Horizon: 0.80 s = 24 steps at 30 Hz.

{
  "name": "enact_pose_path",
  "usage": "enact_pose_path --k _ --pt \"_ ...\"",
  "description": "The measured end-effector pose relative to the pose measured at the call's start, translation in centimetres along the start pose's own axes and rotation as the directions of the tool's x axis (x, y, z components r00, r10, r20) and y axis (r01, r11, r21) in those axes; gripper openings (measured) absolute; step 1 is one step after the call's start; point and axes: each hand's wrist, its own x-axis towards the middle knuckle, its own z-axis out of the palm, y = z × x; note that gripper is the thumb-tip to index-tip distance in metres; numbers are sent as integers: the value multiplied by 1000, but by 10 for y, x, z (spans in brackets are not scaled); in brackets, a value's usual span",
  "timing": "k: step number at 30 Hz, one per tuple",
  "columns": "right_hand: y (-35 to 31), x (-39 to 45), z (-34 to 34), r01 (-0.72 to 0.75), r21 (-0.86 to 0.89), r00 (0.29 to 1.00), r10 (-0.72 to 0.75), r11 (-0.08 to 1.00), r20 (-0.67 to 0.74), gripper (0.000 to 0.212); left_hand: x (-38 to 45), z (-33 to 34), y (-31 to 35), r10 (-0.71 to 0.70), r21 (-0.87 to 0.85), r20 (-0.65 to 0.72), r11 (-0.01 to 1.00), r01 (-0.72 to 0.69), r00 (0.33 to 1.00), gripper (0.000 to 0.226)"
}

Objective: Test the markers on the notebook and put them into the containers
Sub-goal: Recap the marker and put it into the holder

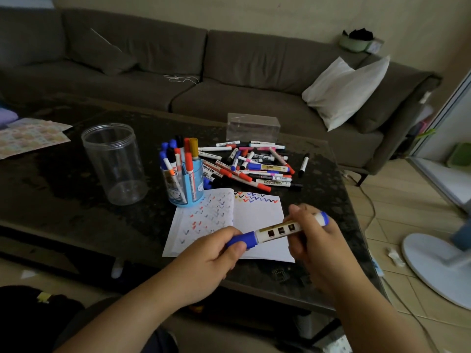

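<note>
Both hands hold one blue-capped white marker [276, 231] above the open notebook [257, 217], whose pages carry several coloured check marks. My left hand [214, 256] grips the blue cap end. My right hand [309, 240] grips the white barrel near its blue tail. A pile of several markers [254, 165] lies on the table beyond the notebook. A blue pen holder [187, 183] with several markers standing in it sits at the notebook's far left corner. An empty clear round jar [114, 161] stands left of it.
A clear rectangular box [252, 127] stands behind the marker pile. A dark coffee table [63, 194] carries everything; patterned sheets [28, 137] lie at its far left. A grey sofa [204, 72] is beyond. A white fan base [438, 266] and cable lie on the floor right.
</note>
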Motion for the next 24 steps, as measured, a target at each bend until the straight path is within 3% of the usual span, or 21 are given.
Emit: enact_pose_path --k 7,12,17,19,21,23,24 --pt "3 0 25 35 347 997 -9 937 -74 32 -1 -10 16 61 122 -117 991 -47 991 13" --pt "1 4 28 -29 326 999 37 945 -18 33 1 -19 14 49 153 -93 988 -34 995 12" --pt "9 14 24 -235 117 970 225 965 93 24 2 -28 -10 4 27 -139 1000 0 990 9" --pt "17 21 21 -217 -61 975 219 974 30 28 2 -32 -19 -15 28 -190 999 21 982 9" --pt "26 27 18 -57 -424 997 30 904 -70 24 2 -37 -26 -29 76 -234 996 48 972 12" --pt "27 29 19 190 -712 977 -203 676 69 27 2 -40 -29 -44 143 -245 986 81 969 13" --pt "26 30 23 305 -751 949 -248 585 193 32 2 -41 -30 -49 166 -242 982 91 969 13"
